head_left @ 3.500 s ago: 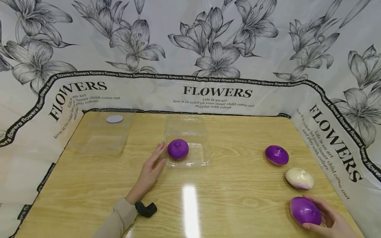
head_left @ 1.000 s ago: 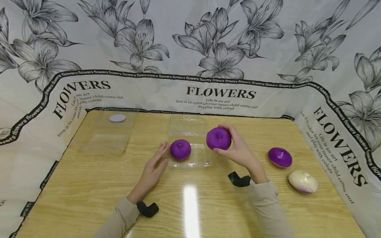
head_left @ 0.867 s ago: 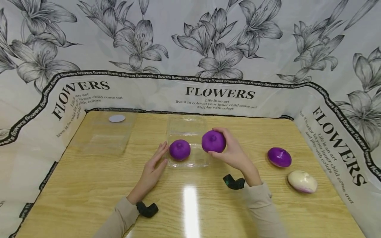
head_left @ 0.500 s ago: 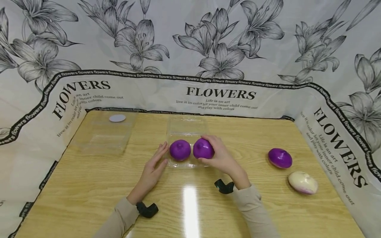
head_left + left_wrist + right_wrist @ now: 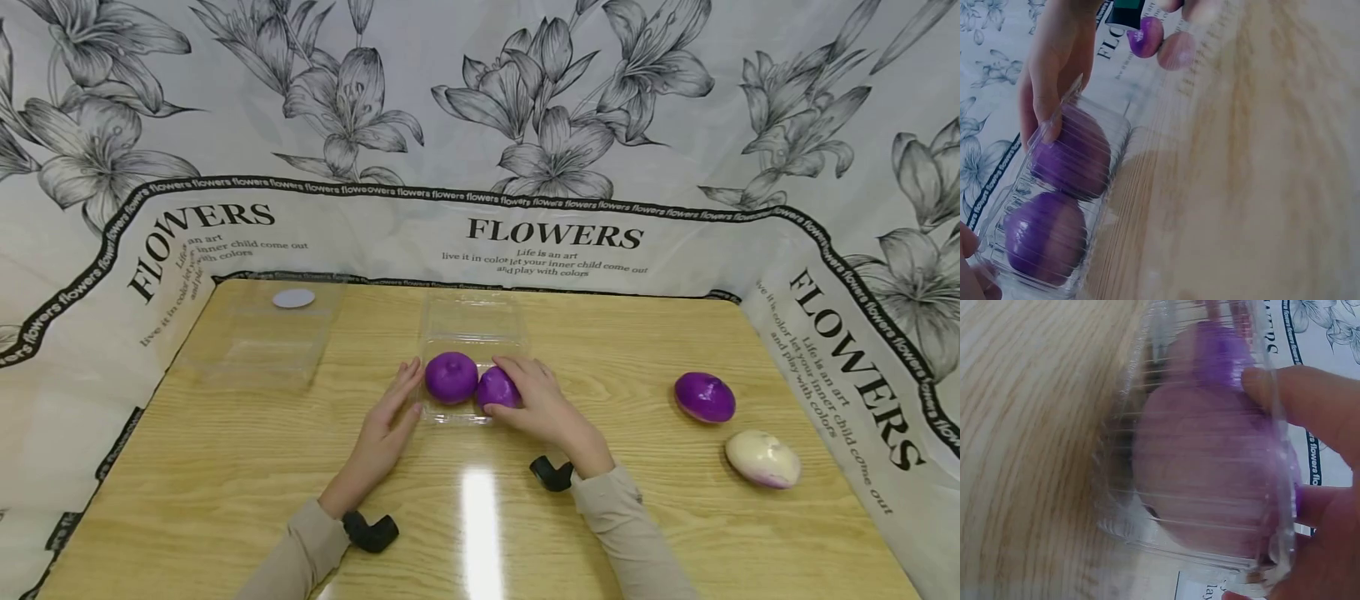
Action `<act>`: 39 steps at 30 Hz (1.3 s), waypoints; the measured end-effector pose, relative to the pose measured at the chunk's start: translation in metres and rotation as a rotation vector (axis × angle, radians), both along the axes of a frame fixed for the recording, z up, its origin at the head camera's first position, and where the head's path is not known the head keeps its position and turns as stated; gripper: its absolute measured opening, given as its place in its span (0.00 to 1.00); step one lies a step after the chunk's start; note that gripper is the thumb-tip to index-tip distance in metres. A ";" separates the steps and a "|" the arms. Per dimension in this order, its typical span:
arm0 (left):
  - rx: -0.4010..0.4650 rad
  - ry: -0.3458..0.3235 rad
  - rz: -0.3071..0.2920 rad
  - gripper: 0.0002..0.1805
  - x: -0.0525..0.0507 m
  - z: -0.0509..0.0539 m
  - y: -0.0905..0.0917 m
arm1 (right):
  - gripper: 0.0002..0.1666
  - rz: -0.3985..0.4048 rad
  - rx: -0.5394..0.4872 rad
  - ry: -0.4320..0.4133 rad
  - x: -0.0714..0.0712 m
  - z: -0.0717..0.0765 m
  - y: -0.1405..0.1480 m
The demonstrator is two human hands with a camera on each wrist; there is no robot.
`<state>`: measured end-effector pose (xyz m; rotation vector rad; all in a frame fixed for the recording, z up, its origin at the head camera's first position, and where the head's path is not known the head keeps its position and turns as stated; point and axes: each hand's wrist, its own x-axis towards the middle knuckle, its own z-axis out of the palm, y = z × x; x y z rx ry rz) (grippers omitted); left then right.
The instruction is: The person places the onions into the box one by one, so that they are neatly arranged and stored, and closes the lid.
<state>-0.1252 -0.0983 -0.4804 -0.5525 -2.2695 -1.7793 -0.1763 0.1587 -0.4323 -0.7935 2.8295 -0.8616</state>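
Note:
An open clear plastic box (image 5: 472, 321) lies at the middle of the table. Its front half holds two purple onions side by side, the left one (image 5: 451, 377) and the right one (image 5: 497, 388). My right hand (image 5: 543, 412) grips the right onion, thumb in front and fingers over its top, as the right wrist view also shows through the ribbed wall. My left hand (image 5: 386, 433) rests at the box's left edge with its fingers extended. In the left wrist view both onions (image 5: 1045, 237) show through the clear side.
To the right on the table lie another purple onion (image 5: 705, 397) and a pale onion (image 5: 762, 459). At the back left lies a second clear box with a white oval label (image 5: 293, 298). Flower-printed cloth (image 5: 555, 242) stands around the table's back and sides.
My right hand has brought an onion from the table's right side and lowered it into the box beside the first one. The left hand has stayed at the box's edge.

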 end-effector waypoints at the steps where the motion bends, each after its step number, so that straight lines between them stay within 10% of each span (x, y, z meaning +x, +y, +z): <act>1: -0.011 0.018 0.004 0.25 0.000 -0.001 0.000 | 0.45 0.003 -0.004 -0.008 0.000 0.000 0.000; 19: -0.085 0.146 0.037 0.25 0.000 0.002 0.001 | 0.41 0.006 -0.187 -0.134 -0.006 -0.002 0.008; 39: -0.026 0.020 0.026 0.27 0.002 0.000 0.000 | 0.26 -0.017 -0.459 -0.140 -0.018 -0.003 0.031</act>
